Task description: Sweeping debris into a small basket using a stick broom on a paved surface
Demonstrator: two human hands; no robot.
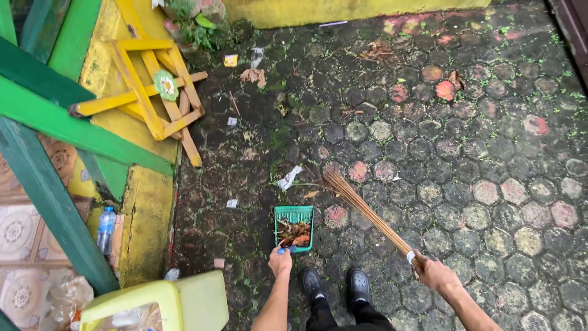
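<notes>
From my head camera, my left hand (280,260) is closed around the blue handle of a green dustpan (294,228), which sits on the paving (465,159) just ahead of that hand, holding brown leaves. My right hand (432,273) grips the bound end of a stick broom (365,208); its bristles slant away up and to the left of this hand, the tips ending just beyond the dustpan's far right corner. A white scrap of litter (289,177) lies a little past the dustpan. Well to the left of my left hand a plastic bottle (106,228) stands by a green post.
</notes>
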